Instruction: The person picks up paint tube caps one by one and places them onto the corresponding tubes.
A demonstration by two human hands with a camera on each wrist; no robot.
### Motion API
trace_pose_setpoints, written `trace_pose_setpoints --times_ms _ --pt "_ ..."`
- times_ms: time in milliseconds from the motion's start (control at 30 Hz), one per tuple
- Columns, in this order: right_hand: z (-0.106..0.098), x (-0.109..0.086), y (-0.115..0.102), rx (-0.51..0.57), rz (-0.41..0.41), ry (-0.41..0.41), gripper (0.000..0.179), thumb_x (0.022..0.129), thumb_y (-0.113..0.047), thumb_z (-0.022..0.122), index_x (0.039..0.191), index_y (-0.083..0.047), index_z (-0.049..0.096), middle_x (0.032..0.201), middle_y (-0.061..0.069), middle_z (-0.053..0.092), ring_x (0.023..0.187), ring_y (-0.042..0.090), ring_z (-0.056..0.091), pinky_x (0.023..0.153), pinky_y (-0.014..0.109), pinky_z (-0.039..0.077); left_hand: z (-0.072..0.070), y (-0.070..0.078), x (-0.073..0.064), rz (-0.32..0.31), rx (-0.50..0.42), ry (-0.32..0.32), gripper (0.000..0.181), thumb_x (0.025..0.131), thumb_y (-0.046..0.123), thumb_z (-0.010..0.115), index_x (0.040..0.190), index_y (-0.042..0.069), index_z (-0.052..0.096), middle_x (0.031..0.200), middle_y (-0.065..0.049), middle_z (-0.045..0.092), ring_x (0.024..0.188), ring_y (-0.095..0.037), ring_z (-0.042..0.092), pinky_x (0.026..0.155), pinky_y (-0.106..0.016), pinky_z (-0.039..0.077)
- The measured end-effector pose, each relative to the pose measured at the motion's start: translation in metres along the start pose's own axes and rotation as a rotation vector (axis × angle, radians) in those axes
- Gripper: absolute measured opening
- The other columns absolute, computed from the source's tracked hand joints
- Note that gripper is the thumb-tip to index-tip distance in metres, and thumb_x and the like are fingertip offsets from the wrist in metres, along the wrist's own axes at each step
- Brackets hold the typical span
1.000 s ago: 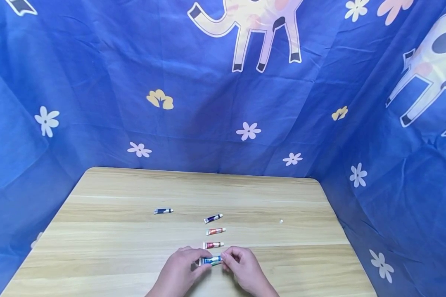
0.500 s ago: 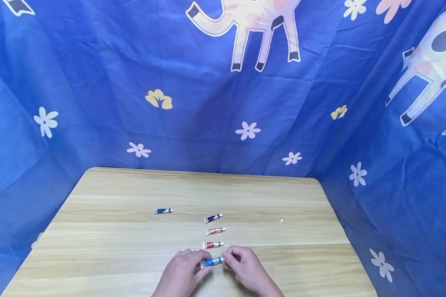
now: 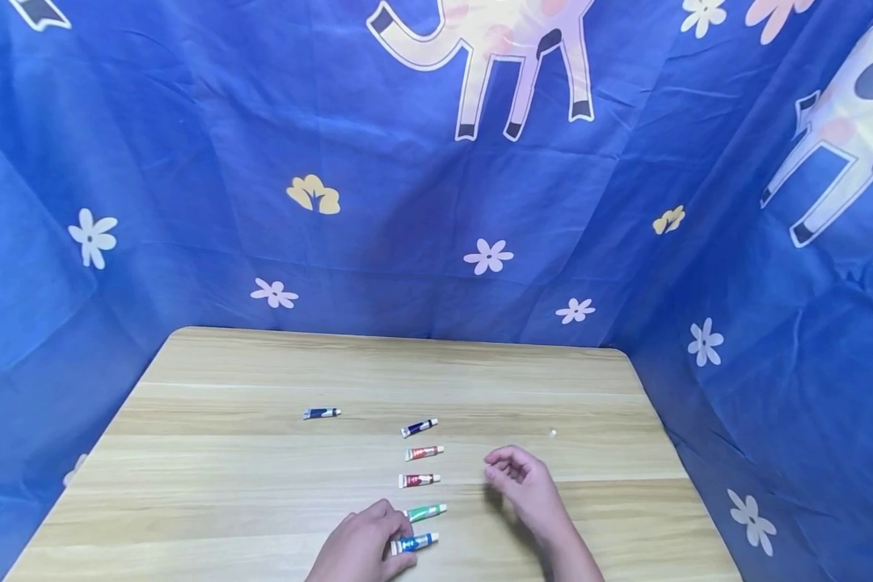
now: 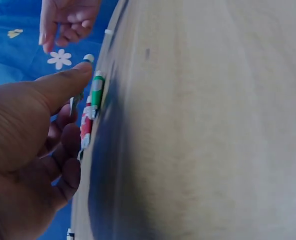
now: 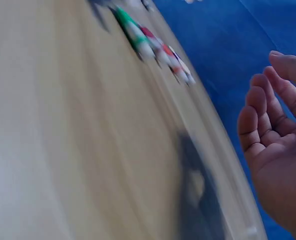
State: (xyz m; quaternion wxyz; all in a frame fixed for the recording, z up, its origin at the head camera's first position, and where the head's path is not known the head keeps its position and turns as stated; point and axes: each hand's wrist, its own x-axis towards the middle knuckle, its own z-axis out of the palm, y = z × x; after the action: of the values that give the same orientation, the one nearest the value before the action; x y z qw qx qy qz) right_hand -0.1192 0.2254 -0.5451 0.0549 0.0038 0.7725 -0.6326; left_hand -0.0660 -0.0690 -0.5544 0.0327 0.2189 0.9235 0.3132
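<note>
My left hand (image 3: 364,543) pinches a light-blue paint tube (image 3: 416,543) between thumb and fingers, its white cap end pointing right. Just beyond it a green paint tube (image 3: 427,512) lies on the table, its left end behind my fingers. In the left wrist view the thumb (image 4: 68,82) covers most of the held tube. My right hand (image 3: 527,489) hovers over the table to the right of the tubes, fingers loosely bent, holding nothing. The right wrist view shows its palm (image 5: 282,155) with nothing in it.
Farther up the wooden table (image 3: 225,485) lie a red tube (image 3: 419,480), an orange-red tube (image 3: 424,453) and a dark purple tube (image 3: 419,428), roughly in a column. A dark blue tube (image 3: 322,413) lies left of them. A tiny white piece (image 3: 553,432) sits at the right. Blue cloth (image 3: 407,202) stands behind.
My right hand has let go of the blue tube's cap end and moved right and away from me. The left hand has brought the tube nearer to me, uncovering the green tube.
</note>
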Motion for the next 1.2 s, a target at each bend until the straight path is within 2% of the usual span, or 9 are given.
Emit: trace_pose_setpoints --times_ms 100,233,433,567,733,900,1067,1200 --pt "-0.019 0.006 0.003 0.031 -0.002 0.108 0.025 0.093 -0.003 0.079 0.116 0.003 0.071 0.095 -0.003 0.068 0.087 0.009 0.065 0.08 0.021 0.056 0.005 -0.003 0.0 0.003 -0.021 -0.031 0.026 0.08 0.039 0.094 0.09 0.029 0.073 0.087 0.022 0.055 0.071 0.009 0.039 0.066 -0.021 0.035" --pt "-0.044 0.012 0.006 0.068 -0.022 0.219 0.027 0.095 0.001 0.077 0.119 0.007 0.068 0.095 0.0 0.069 0.085 0.007 0.065 0.076 0.019 0.056 0.011 -0.005 0.0 0.014 -0.011 -0.025 0.027 0.078 0.038 0.095 0.089 0.03 0.072 0.085 0.024 0.053 0.071 0.01 0.039 0.066 -0.018 0.032" --pt "-0.072 0.022 0.013 0.155 -0.045 0.326 0.03 0.096 0.004 0.076 0.12 0.014 0.063 0.088 -0.006 0.07 0.08 0.005 0.066 0.073 0.02 0.058 0.014 -0.006 0.0 0.015 0.0 -0.011 0.027 0.078 0.038 0.095 0.089 0.03 0.071 0.084 0.025 0.053 0.072 0.011 0.039 0.066 -0.017 0.028" --pt "-0.082 0.028 0.02 0.107 -0.012 0.384 0.03 0.096 0.001 0.078 0.121 0.011 0.065 0.087 -0.009 0.069 0.079 0.005 0.064 0.073 0.019 0.057 0.014 -0.007 0.001 0.0 -0.029 -0.033 0.027 0.078 0.037 0.096 0.089 0.031 0.073 0.084 0.025 0.053 0.072 0.01 0.04 0.065 -0.018 0.027" --pt "-0.089 0.035 0.031 -0.057 0.032 0.423 0.033 0.095 -0.006 0.083 0.121 0.006 0.068 0.09 -0.008 0.068 0.081 0.004 0.061 0.071 0.017 0.053 0.015 -0.006 0.001 -0.018 -0.038 -0.046 0.027 0.078 0.037 0.096 0.091 0.03 0.073 0.083 0.025 0.052 0.072 0.01 0.04 0.066 -0.019 0.027" --pt "-0.095 0.041 0.039 -0.165 0.104 0.441 0.031 0.096 -0.011 0.083 0.122 0.001 0.07 0.094 -0.003 0.069 0.083 0.003 0.062 0.072 0.015 0.053 0.016 -0.005 0.001 -0.02 -0.025 -0.034 0.029 0.077 0.038 0.096 0.092 0.03 0.073 0.084 0.025 0.052 0.073 0.01 0.04 0.066 -0.019 0.027" --pt "-0.099 0.048 0.046 -0.215 0.188 0.418 0.034 0.099 -0.016 0.08 0.128 -0.002 0.07 0.096 -0.003 0.069 0.085 0.004 0.062 0.074 0.015 0.053 0.016 -0.004 0.001 -0.012 -0.02 -0.023 0.03 0.077 0.038 0.097 0.092 0.03 0.072 0.086 0.024 0.054 0.074 0.01 0.041 0.066 -0.019 0.028" --pt "-0.098 0.053 0.048 -0.235 0.215 0.402 0.037 0.098 -0.019 0.079 0.13 -0.002 0.07 0.094 -0.004 0.067 0.084 0.006 0.061 0.073 0.017 0.052 0.016 -0.004 0.0 0.004 -0.005 -0.007 0.031 0.076 0.038 0.097 0.093 0.03 0.072 0.087 0.024 0.055 0.075 0.01 0.042 0.067 -0.018 0.028"
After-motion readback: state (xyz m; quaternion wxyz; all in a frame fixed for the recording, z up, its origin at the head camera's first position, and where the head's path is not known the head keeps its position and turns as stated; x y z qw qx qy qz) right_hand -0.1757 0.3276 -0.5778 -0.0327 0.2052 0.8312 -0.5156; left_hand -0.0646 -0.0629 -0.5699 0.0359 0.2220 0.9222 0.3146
